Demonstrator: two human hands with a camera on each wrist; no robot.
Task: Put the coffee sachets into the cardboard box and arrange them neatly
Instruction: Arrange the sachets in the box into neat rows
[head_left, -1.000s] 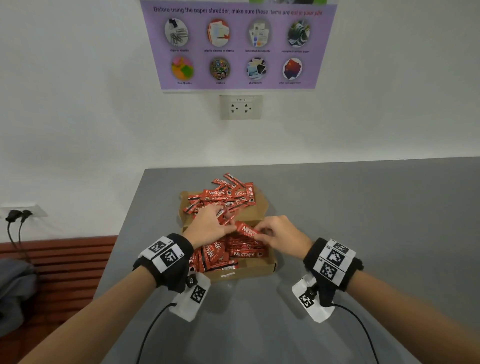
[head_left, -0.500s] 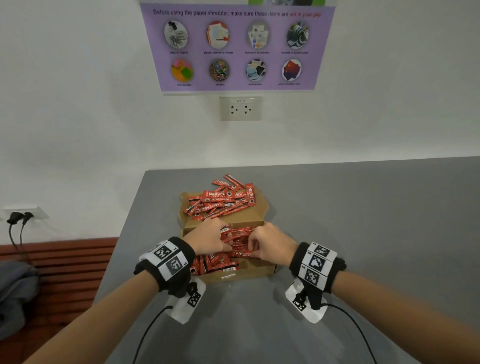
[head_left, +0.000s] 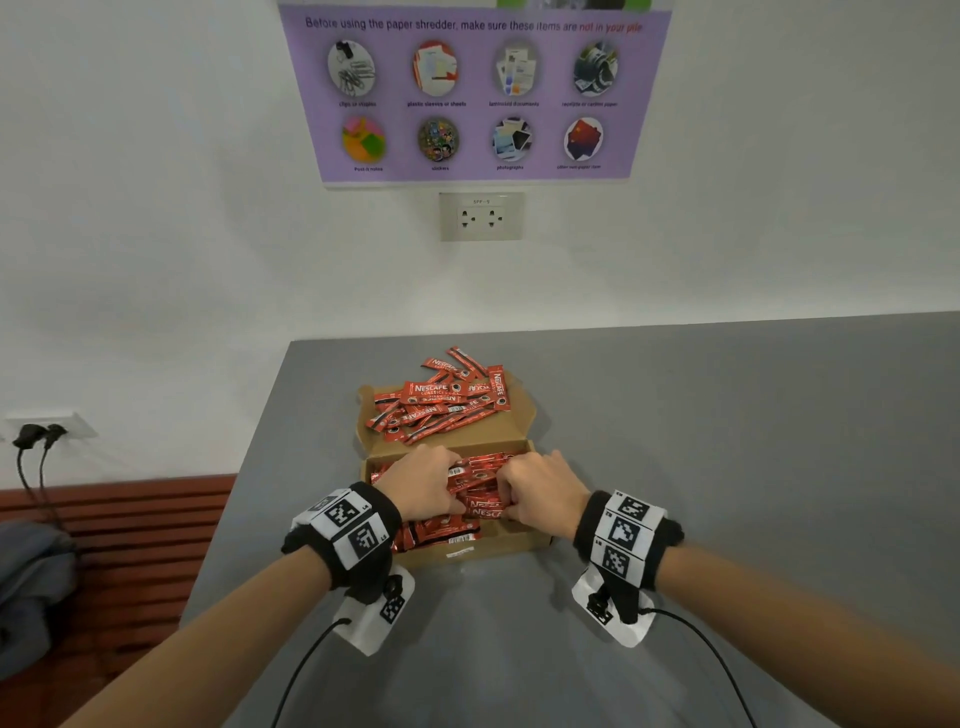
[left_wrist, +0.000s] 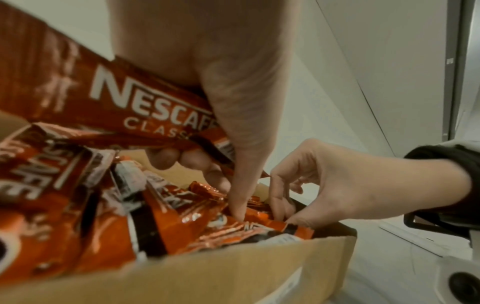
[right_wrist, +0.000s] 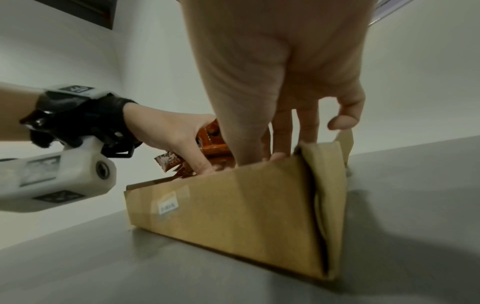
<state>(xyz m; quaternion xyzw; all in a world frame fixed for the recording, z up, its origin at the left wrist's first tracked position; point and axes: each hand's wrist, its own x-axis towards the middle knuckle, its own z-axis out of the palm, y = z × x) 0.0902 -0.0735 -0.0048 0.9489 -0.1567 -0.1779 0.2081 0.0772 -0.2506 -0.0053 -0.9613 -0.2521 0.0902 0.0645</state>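
Reaching into the cardboard box (head_left: 470, 552) from its near side, both hands work among the coffee sachets (head_left: 480, 480) packed inside it. The left hand (head_left: 423, 483) sits over the left half of the box with its fingers (left_wrist: 166, 158) curled round a bunch of sachets, the thumb pressing down into the red packets; the left wrist view shows a Nescafé sachet lying against the palm. The right hand (head_left: 540, 493) sits over the right half of the box, its fingers (left_wrist: 279, 197) bent and pinching the end of a sachet at the box's near right corner, close beside the left thumb. In the right wrist view the right hand's fingertips dip behind the box's front wall, so the pinch itself is hidden there.

A loose heap of sachets (head_left: 447, 402) lies on the opened lid (head_left: 519, 426) at the far side of the box, some spilling past the lid's far edge onto the grey table (head_left: 727, 467). The box stands on the table near its left edge. On the wall beyond the box hang a socket (head_left: 481, 216) and, above it, a purple poster (head_left: 475, 93).
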